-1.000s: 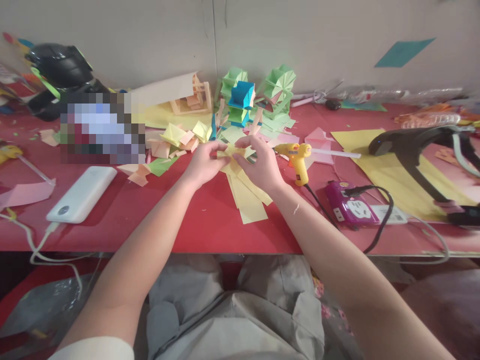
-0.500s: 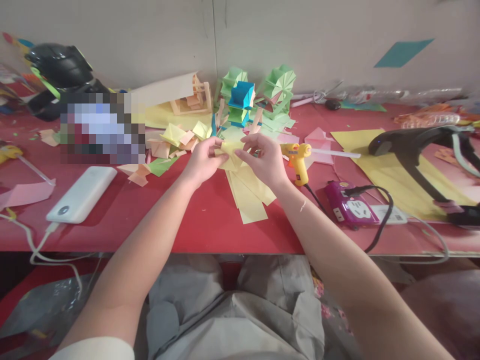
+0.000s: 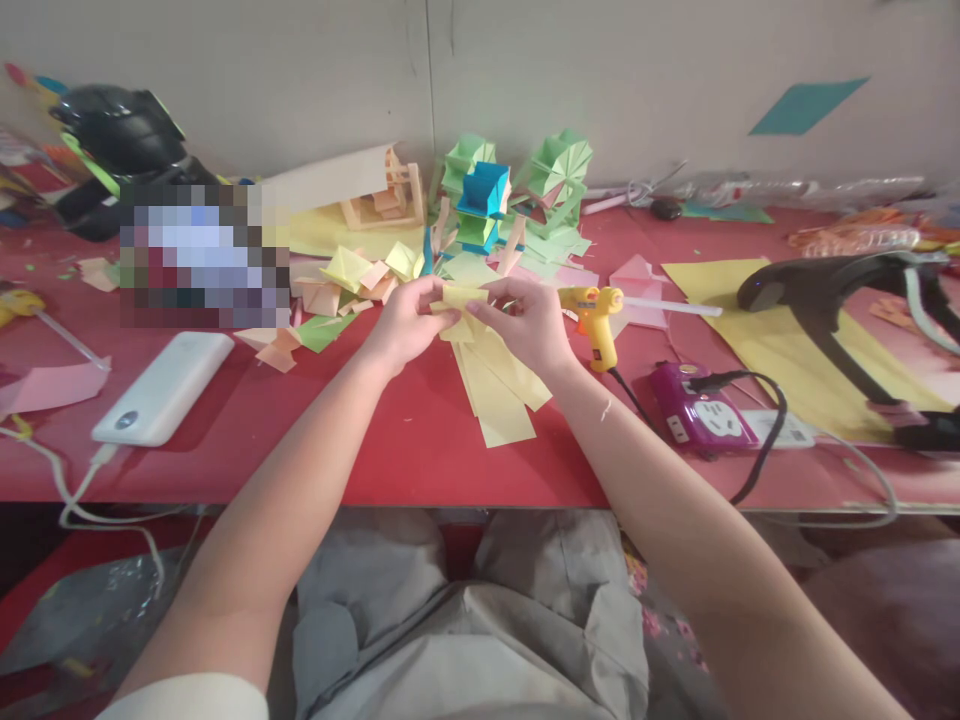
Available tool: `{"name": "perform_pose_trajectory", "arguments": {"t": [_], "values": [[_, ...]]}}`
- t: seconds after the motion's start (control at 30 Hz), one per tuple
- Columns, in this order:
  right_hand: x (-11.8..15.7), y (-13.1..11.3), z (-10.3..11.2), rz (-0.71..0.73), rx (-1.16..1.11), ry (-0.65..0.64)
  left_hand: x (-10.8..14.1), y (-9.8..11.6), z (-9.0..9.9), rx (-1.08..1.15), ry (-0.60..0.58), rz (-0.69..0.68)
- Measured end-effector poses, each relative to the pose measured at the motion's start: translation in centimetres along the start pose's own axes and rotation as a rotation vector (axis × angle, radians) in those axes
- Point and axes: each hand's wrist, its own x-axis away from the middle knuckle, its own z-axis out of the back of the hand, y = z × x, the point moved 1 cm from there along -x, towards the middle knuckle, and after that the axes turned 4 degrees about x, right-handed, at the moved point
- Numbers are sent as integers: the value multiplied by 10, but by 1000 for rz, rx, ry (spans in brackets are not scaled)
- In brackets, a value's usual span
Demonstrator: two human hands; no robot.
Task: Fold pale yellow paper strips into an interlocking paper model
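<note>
Between both hands is a small piece of folded yellow paper [image 3: 466, 297], lifted a little above the table. My left hand [image 3: 409, 322] pinches its left side between thumb and fingers. On the opposite side my right hand [image 3: 525, 318] grips it, thumb across the front. Several pale yellow paper strips [image 3: 504, 405] lie fanned out on the red table just below the hands. Behind the fingers sit a blue and green folded paper piece [image 3: 484, 195] and green paper wheels [image 3: 559, 165]. Fingertips partly hide the folds.
A yellow glue gun [image 3: 598, 318] lies right of my right hand, its cord running to a purple power socket [image 3: 701, 405]. Folded paper scraps [image 3: 349, 270] and a white power bank [image 3: 165, 390] are on the left. A black headset strap [image 3: 817, 300] rests at right.
The yellow paper has turned in my fingers, so a flat folded band now shows along its top. Both hands stay in nearly the same place.
</note>
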Motion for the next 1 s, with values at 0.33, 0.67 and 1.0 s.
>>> {"name": "perform_pose_trajectory", "arguments": {"t": [0.33, 0.67, 1.0], "values": [[-3, 4, 2, -23, -89, 17, 1, 4, 3, 4, -11, -30], [-2, 0, 2, 27, -83, -40, 1, 4, 3, -6, 15, -22], [-1, 2, 0, -24, -285, -52, 4, 4, 2, 237, -19, 15]]}}
